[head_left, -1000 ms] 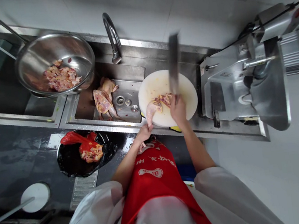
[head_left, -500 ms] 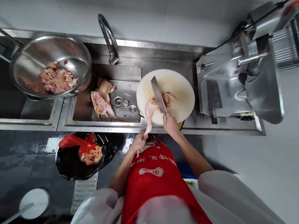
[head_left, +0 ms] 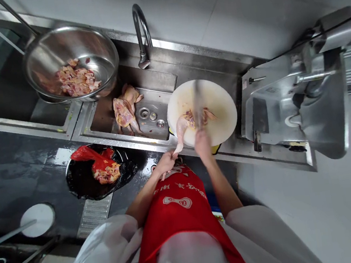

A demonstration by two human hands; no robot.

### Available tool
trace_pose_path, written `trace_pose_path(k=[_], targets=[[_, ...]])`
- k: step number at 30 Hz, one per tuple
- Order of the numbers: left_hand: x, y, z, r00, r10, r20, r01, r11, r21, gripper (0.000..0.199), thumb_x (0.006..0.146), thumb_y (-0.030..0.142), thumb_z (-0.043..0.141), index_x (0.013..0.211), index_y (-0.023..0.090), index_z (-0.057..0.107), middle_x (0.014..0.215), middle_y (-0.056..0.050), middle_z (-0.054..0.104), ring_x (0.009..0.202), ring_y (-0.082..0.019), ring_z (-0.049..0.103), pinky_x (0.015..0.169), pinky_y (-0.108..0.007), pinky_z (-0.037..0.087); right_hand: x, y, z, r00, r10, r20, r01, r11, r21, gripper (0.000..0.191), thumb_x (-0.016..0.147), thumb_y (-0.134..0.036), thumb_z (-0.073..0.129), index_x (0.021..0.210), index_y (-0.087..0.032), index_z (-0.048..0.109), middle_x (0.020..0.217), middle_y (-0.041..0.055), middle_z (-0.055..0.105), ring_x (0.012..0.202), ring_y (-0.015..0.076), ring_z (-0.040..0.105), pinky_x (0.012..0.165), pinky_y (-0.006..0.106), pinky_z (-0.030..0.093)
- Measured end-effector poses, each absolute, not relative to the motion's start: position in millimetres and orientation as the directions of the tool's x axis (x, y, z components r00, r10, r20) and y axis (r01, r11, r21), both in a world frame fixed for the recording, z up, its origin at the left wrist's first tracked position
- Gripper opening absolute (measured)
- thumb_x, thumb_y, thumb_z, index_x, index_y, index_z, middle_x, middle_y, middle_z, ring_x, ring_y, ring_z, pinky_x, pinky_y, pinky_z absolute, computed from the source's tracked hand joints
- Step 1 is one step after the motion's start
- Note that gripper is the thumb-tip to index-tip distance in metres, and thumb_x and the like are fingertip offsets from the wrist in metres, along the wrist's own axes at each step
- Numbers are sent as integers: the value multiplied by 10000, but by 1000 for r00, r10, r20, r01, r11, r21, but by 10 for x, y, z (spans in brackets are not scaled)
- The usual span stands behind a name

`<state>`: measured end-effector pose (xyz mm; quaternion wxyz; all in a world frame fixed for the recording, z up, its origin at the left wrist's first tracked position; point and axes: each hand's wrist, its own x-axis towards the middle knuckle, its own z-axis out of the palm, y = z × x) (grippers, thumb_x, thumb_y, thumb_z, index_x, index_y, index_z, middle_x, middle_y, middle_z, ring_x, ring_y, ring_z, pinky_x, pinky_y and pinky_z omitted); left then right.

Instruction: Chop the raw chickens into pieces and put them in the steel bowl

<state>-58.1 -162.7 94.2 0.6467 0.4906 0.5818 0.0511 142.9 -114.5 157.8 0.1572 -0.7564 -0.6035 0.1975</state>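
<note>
On the round white cutting board lies a raw chicken leg with its lower end over the near edge. My left hand is closed around that lower end. My right hand grips a cleaver, whose blade is smeared by motion above the board. Small cut chicken pieces lie beside the blade, partly hidden by it. Left of the board, raw chicken rests in the sink basin.
A large steel bowl with chopped meat stands over the left sink. The faucet rises behind the basin. A steel slicing machine is at the right. Below, a black-lined bin holds scraps and a red bag.
My right hand and the cleaver have shifted slightly, and the blade is now blurred. My left hand keeps hold of the chicken leg. The camera view has tilted and shifted.
</note>
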Motion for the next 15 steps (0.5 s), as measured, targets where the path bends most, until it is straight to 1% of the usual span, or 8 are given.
trace_pose_path(k=[2, 3, 4, 6, 7, 9, 13, 15], targets=[[-614, -1598, 935, 310, 655, -689, 511, 497, 702, 490, 953, 562, 447, 1074, 133, 652, 656, -20, 570, 446, -117, 468, 449, -260, 437, 1350, -1216, 1311, 226, 916, -332, 803, -368, -468, 362, 1010, -367, 326, 1038, -138, 604, 724, 101, 638, 741, 240, 654, 653, 313, 487], [-641, -1585, 922, 296, 665, -686, 514, 495, 701, 490, 955, 567, 438, 1050, 137, 653, 642, -14, 556, 454, -112, 463, 456, -249, 431, 1390, -1222, 1218, 223, 883, -413, 773, -419, -477, 344, 1010, -364, 333, 1008, -145, 598, 677, 73, 623, 676, 215, 640, 623, 293, 477], [-671, -1574, 902, 283, 675, -681, 513, 494, 702, 491, 956, 573, 431, 1029, 141, 654, 630, -8, 541, 462, -106, 459, 465, -236, 423, 1480, -1209, 1160, 210, 854, -476, 737, -458, -497, 329, 1009, -372, 340, 989, -157, 588, 630, 39, 600, 603, 190, 617, 583, 272, 462], [-733, -1556, 851, 272, 690, -671, 503, 492, 710, 498, 952, 588, 429, 992, 144, 652, 617, -1, 518, 475, -95, 448, 474, -214, 404, 1753, -1150, 1138, 183, 834, -521, 668, -494, -557, 306, 1006, -395, 348, 974, -183, 565, 556, -21, 543, 472, 153, 548, 502, 242, 420], [-757, -1551, 824, 275, 690, -669, 497, 494, 713, 502, 947, 597, 435, 974, 144, 650, 614, 2, 508, 475, -91, 440, 471, -207, 393, 1894, -1117, 1164, 180, 834, -522, 649, -499, -574, 295, 1003, -400, 350, 974, -192, 556, 544, -34, 530, 441, 146, 525, 483, 237, 406], [-782, -1551, 776, 294, 689, -662, 476, 495, 727, 509, 936, 611, 448, 956, 142, 643, 611, 9, 488, 467, -81, 414, 455, -197, 367, 2097, -1067, 1245, 212, 862, -462, 677, -470, -566, 266, 996, -372, 360, 987, -191, 554, 600, -11, 573, 488, 156, 551, 519, 244, 417], [-745, -1584, 730, 312, 665, -679, 464, 517, 719, 527, 924, 635, 459, 976, 141, 633, 591, 29, 448, 440, -67, 367, 439, -195, 350, 2041, -1074, 1339, 307, 933, -187, 849, -357, -390, 324, 1011, -321, 310, 1114, -143, 561, 844, 124, 683, 757, 236, 642, 704, 305, 445], [-718, -1598, 730, 287, 678, -677, 477, 512, 715, 533, 919, 643, 467, 966, 140, 637, 589, 27, 457, 446, -69, 378, 457, -202, 372, 1877, -1112, 1303, 279, 947, -158, 882, -318, -348, 377, 1024, -330, 280, 1199, -125, 545, 889, 153, 697, 812, 261, 654, 750, 325, 441]])
